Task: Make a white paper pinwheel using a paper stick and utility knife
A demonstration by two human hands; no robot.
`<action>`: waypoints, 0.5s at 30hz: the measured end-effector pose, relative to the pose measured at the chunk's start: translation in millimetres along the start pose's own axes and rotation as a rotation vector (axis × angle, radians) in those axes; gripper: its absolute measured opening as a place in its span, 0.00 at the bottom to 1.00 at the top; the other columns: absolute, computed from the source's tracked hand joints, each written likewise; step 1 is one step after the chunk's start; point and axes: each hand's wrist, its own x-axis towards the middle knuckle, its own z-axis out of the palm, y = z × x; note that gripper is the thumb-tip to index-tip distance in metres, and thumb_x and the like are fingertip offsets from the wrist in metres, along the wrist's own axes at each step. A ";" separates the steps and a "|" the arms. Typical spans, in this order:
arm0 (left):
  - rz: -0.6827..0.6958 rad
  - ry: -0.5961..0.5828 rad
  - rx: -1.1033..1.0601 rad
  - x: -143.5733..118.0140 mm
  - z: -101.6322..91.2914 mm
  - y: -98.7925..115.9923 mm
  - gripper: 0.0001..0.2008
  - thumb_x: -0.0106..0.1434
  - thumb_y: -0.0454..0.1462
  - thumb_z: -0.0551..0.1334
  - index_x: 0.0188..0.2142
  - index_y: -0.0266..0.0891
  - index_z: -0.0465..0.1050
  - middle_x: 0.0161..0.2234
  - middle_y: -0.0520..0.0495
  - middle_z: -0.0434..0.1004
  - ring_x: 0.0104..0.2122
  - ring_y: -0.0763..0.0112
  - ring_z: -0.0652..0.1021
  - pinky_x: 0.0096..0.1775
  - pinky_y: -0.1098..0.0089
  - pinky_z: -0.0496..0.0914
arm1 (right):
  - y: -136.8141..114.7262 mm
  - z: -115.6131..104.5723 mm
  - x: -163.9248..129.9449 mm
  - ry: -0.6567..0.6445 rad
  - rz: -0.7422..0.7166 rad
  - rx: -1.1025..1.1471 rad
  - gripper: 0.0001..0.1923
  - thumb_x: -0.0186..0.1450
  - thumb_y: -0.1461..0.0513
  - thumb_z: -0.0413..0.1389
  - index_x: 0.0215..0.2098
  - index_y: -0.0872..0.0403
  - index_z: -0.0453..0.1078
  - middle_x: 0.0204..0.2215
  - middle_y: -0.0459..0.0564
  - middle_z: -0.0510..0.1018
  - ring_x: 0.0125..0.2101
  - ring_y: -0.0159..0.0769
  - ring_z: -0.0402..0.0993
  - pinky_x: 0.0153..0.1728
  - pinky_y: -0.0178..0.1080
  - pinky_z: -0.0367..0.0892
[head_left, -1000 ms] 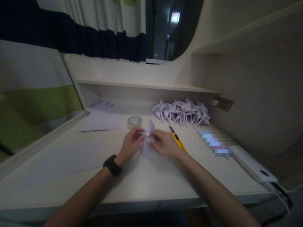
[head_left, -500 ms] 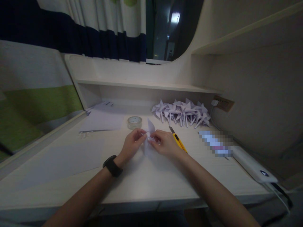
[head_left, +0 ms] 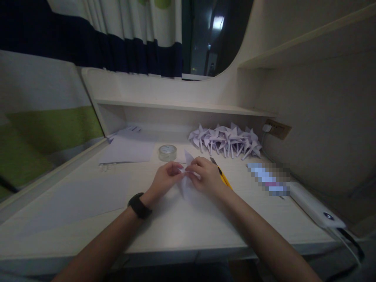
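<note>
Between my hands, above the desk, is a white paper pinwheel (head_left: 188, 157) with pointed blades sticking up and down. My left hand (head_left: 167, 177), with a dark watch on its wrist, pinches the pinwheel near its middle. My right hand (head_left: 205, 174) has its fingertips closed on the same middle part from the other side. Fingers hide much of the pinwheel's centre. A roll of clear tape (head_left: 167, 152) lies just beyond my left hand. Beside my right hand rests a yellow utility knife (head_left: 225, 180), partly covered by that hand.
Several finished paper pinwheels (head_left: 226, 139) are heaped at the back right. White paper sheets (head_left: 129, 149) are stacked at the back left, and another sheet (head_left: 82, 196) lies nearer. To the right are a blurred-out item (head_left: 267, 179) and a white power strip (head_left: 314, 205) with cables. A shelf (head_left: 182, 106) overhangs the back.
My right hand has shifted slightly up and left over the pinwheel's centre, covering more of the upper blade. The pinwheel has turned a little. My left hand stays nearly in place.
</note>
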 end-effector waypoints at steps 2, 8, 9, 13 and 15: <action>-0.015 -0.037 0.011 0.6 -1.2 0.2 0.09 0.52 0.38 0.67 0.33 0.38 0.74 0.27 0.49 0.78 0.28 0.68 0.78 0.33 0.67 0.72 | 0.7 -0.6 1.2 -0.001 -0.061 -0.032 0.06 0.64 0.64 0.54 0.35 0.51 0.73 0.38 0.51 0.74 0.40 0.40 0.66 0.41 0.41 0.61; -0.023 -0.026 0.079 3.6 -3.4 -6.0 0.10 0.50 0.38 0.69 0.31 0.37 0.75 0.28 0.47 0.80 0.29 0.66 0.79 0.35 0.66 0.73 | 5.5 4.5 3.5 -0.081 -0.115 -0.065 0.06 0.66 0.64 0.52 0.35 0.53 0.71 0.38 0.53 0.76 0.43 0.42 0.64 0.44 0.44 0.60; -0.019 -0.008 0.092 3.9 -3.5 -7.4 0.09 0.50 0.38 0.69 0.31 0.37 0.75 0.28 0.47 0.79 0.29 0.66 0.79 0.35 0.66 0.73 | 6.3 5.7 3.4 -0.098 -0.106 -0.074 0.06 0.67 0.64 0.51 0.35 0.54 0.71 0.37 0.53 0.76 0.42 0.42 0.64 0.44 0.44 0.60; -0.049 0.036 0.138 4.0 -3.9 -10.1 0.09 0.49 0.39 0.68 0.29 0.38 0.74 0.27 0.47 0.79 0.28 0.65 0.78 0.32 0.67 0.72 | 8.8 10.8 1.6 -0.142 -0.073 -0.100 0.07 0.67 0.65 0.50 0.36 0.56 0.70 0.35 0.55 0.76 0.40 0.42 0.65 0.43 0.43 0.60; -0.075 0.043 0.196 3.6 -4.7 -9.6 0.09 0.50 0.40 0.67 0.29 0.38 0.74 0.26 0.47 0.79 0.27 0.65 0.78 0.31 0.67 0.71 | 9.9 13.9 0.3 -0.159 -0.071 -0.094 0.07 0.67 0.65 0.50 0.35 0.56 0.70 0.33 0.54 0.76 0.39 0.41 0.66 0.42 0.42 0.61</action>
